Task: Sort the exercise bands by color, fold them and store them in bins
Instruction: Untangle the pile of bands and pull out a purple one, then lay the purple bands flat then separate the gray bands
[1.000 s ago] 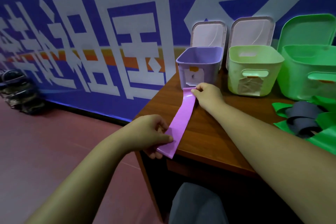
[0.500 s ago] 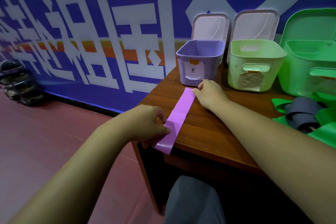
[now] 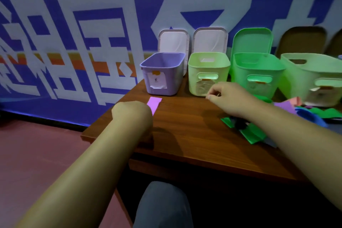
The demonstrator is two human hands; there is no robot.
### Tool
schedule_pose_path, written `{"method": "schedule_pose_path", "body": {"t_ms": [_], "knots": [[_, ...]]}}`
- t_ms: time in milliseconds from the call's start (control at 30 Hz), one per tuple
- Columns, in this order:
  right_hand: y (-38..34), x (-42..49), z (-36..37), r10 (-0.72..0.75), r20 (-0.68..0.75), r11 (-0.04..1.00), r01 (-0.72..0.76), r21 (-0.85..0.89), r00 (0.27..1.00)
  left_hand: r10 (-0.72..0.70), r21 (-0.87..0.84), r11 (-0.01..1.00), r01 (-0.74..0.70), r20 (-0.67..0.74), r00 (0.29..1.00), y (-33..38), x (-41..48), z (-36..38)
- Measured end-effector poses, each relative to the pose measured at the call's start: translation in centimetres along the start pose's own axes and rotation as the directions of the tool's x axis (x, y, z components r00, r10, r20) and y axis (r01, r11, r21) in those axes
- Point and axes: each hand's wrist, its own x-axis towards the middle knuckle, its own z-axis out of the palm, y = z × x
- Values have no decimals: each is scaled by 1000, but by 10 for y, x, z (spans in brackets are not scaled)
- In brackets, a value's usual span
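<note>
1. Purple up first: the thin, flat pinkish-purple rubber exercise band (image 3: 154,103) lies on the brown wooden counter (image 3: 187,135) near its left corner, just in front of the lilac plastic bin (image 3: 162,73). Only its far end shows, and the rest is under my hand.
2. My left grip (image 3: 132,111) sits on the band's near part. I see just the back of it and the fingers are hidden, so I cannot tell whether it pinches or merely presses.
3. My right grip (image 3: 221,93) is released, fingers loosely curled with nothing in them. It hovers in front of the pale green plastic bin (image 3: 208,72), well apart from the band.
4. Handling call: this looks featherlight, limp and soft, with no stiffness at all. Lifted by one end, I'd expect it to droop and twist, and a fold could spring back open. The smooth face may also slide on the polished wood.
5. Where to hold: I'd pinch the free far end across its whole width, thumb on top, while the other hand pins the near part. Once it's folded, I'd clamp through every layer at the middle.
6. The lilac bin looks the likely colour match, and its top is open.
7. Off right, a tangled heap of green, black and blue bands (image 3: 249,136) waits.
</note>
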Motion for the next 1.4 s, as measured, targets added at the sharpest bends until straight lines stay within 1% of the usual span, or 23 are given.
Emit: {"method": "schedule_pose_path", "body": {"t_ms": [67, 100, 133, 167, 200, 267, 333, 400, 500, 567, 600, 633, 700, 767, 900, 967, 1000, 1067, 1133, 1233, 1300, 1367, 1400], "knots": [[16, -13, -12, 4, -16, 1000, -4, 3, 1000, 22, 25, 999, -21, -27, 999, 12, -1, -5], [23, -19, -17, 4, -27, 1000, -4, 0, 1000, 73, 41, 997, -71, -47, 996, 19, -1, -7], [31, -24, -22, -3, -35, 1000, 3, -6, 999, 157, 51, 987, -153, -80, 984, 28, -1, -8], [38, -29, -26, -7, -47, 1000, 7, -10, 999, 259, 47, 966, -255, -124, 958, 39, -2, -9], [44, -35, -31, -13, -55, 1000, 12, -16, 998, 363, 42, 932, -361, -184, 914, 52, -7, -11], [59, -45, -41, -18, -84, 999, 15, -35, 996, 532, 45, 839, -543, -282, 799, 83, -17, -17], [76, -55, -52, 0, -123, 999, -6, -45, 992, 640, 23, 736, -676, -350, 684, 116, -24, -23], [94, -66, -63, 24, -174, 999, -30, -32, 984, 689, -19, 639, -769, -431, 583, 146, -26, -29], [122, -83, -78, 78, -293, 997, -83, -2, 953, 685, -61, 510, -858, -574, 449, 190, -21, -37], [141, -94, -86, 136, -367, 990, -134, 31, 920, 665, -74, 451, -889, -637, 390, 218, -18, -44], [151, -99, -89, 166, -398, 986, -166, 34, 903, 652, -73, 439, -896, -660, 373, 231, -14, -47], [160, -104, -91, 200, -423, 979, -202, 40, 884, 643, -78, 437, -896, -670, 372, 244, -10, -48], [176, -114, -90, 256, -446, 964, -260, 54, 858, 635, -107, 445, -889, -662, 397, 264, 1, -50], [189, -123, -81, 287, -449, 956, -286, 71, 846, 630, -111, 444, -889, -668, 397, 279, 9, -49], [204, -134, -58, 278, -444, 958, -280, 62, 852, 658, -131, 379, -916, -658, 366, 300, 17, -33], [204, -134, -57, 252, -454, 966, -252, 63, 855, 666, -140, 347, -927, -659, 349, 306, 21, -21], [202, -134, -59, 241, -443, 970, -235, 70, 864, 655, -155, 326, -932, -674, 341, 308, 23, -16], [199, -136, -59, 209, -399, 978, -203, 58, 893, 606, -201, 303, -931, -714, 351, 307, 27, -13], [201, -137, -57, 191, -377, 981, -192, 36, 906, 557, -240, 306, -921, -740, 378, 305, 29, -14], [206, -137, -54, 186, -377, 981, -191, 25, 907, 518, -274, 312, -910, -754, 404, 302, 25, -16], [206, -136, -54, 177, -385, 983, -178, 35, 906, 471, -377, 278, -884, -748, 467, 302, 22, -17], [205, -136, -55, 159, -394, 987, -157, 39, 905, 428, -522, 204, -828, -714, 555, 300, 22, -17], [203, -137, -56, 154, -393, 988, -151, 39, 906, 425, -577, 161, -800, -691, 584, 299, 23, -18]]}}
